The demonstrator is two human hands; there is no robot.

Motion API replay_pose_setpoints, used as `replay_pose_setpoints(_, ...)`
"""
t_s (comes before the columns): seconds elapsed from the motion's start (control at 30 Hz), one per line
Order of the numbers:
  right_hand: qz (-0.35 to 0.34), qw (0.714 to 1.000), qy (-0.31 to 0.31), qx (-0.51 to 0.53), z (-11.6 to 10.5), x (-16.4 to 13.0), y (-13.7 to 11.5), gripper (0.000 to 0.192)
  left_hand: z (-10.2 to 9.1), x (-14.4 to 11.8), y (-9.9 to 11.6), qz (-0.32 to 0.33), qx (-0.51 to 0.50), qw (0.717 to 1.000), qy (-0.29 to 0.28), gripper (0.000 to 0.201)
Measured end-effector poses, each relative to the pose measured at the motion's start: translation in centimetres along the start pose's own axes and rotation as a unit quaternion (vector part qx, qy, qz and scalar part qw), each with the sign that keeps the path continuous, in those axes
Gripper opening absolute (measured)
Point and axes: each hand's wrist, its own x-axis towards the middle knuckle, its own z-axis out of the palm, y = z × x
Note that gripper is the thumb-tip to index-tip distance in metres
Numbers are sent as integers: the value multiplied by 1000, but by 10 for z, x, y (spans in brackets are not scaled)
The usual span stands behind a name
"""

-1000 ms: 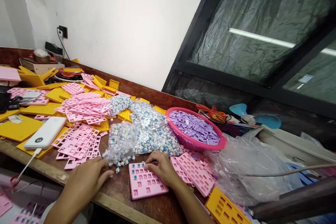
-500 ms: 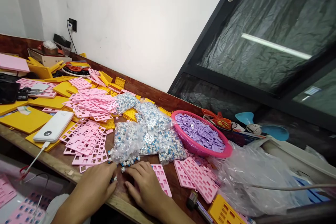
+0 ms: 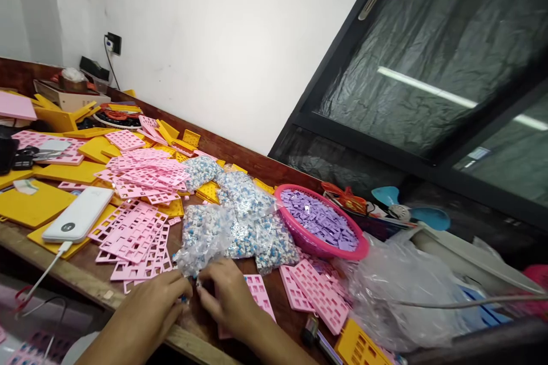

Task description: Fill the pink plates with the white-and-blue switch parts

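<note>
My left hand [image 3: 160, 299] is closed near the table's front edge, with small blue-and-white key switches [image 3: 184, 299] showing at its fingers. Beside it, my right hand [image 3: 226, 293] has curled fingers, and a small pale piece, apparently another switch, shows at its fingertips. Just beyond both hands lie clear plastic bags [image 3: 205, 231] full of the same switches. A pink plate with square holes [image 3: 258, 292] lies partly under my right hand. More pink perforated plates [image 3: 137, 234] are stacked left of the bags.
A pink basket [image 3: 363, 246] of purple pieces stands behind right, with pink plates [image 3: 321, 293] and crumpled clear plastic [image 3: 385, 291] before it. A white power bank [image 3: 79, 214] with a cable lies on yellow panels [image 3: 36, 202] at left. The table's wooden edge [image 3: 188, 342] runs below my hands.
My right hand's fingers have curled in from a flatter, spread pose, around the spot of the loose switches. My left hand stays closed nearby. The view has shifted slightly to the right.
</note>
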Motion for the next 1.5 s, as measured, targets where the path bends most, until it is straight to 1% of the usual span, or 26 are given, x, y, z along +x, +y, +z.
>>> replay_pose_setpoints(0.1, 22, 999, 10, 30, -34, -10, 16, 16, 16, 9, 8, 48, -8, 999, 18, 22)
replay_pose_setpoints(0.2, 52, 998, -3, 28, -57, -26, 39, 15, 43, 23, 20, 79, 4, 996, 34, 20)
replay_pose_setpoints(0.27, 68, 997, -13, 34, -61, -36, 51, 14, 63, 32, 26, 90, 1, 995, 32, 19)
replay_pose_setpoints(0.33, 71, 996, -28, 38, -58, -42, 57, 14, 77, 39, 29, 89, -9, 996, 18, 19)
replay_pose_setpoints(0.37, 65, 997, -32, 36, -54, -43, 59, 14, 82, 41, 30, 84, -15, 996, 11, 19)
replay_pose_setpoints(0.43, 47, 998, -32, 32, -45, -45, 61, 13, 84, 42, 31, 71, -29, 997, -1, 21)
replay_pose_setpoints(0.53, 25, 999, -12, 26, -32, -45, 63, 11, 80, 39, 33, 65, -70, 995, -15, 23)
replay_pose_setpoints(0.6, 17, 1000, -5, 17, -27, -45, 63, 10, 77, 38, 34, 64, -87, 994, -25, 24)
replay_pose_setpoints(0.67, 7, 1000, -13, 8, -26, -45, 61, 11, 78, 37, 36, 61, -88, 994, -20, 23)
replay_pose_setpoints(0.77, -5, 999, -36, 5, -29, -45, 58, 19, 84, 39, 36, 50, -78, 996, 9, 23)
replay_pose_setpoints(0.83, 1, 999, -39, 14, -30, -45, 56, 22, 88, 40, 36, 37, -78, 996, 21, 25)
replay_pose_setpoints(0.93, 29, 999, -15, 37, -28, -44, 54, 16, 91, 41, 36, 20, -78, 996, 30, 19)
replay_pose_setpoints(1.0, 42, 998, 3, 56, -26, -44, 53, 11, 92, 42, 36, 20, -72, 997, 35, 16)
replay_pose_setpoints(1.07, 42, 996, 19, 75, -23, -44, 53, 11, 93, 41, 36, 29, -67, 997, 40, 19)
replay_pose_setpoints(1.17, 38, 994, 35, 101, -21, -44, 51, 14, 96, 39, 37, 35, -35, 998, 47, 24)
replay_pose_setpoints(1.3, 41, 994, 18, 104, -22, -43, 46, 13, 101, 36, 40, 34, 47, 997, 47, 30)
replay_pose_setpoints(1.5, 58, 993, 11, 107, -26, -42, 42, 14, 111, 37, 42, 56, 94, 992, 64, 31)
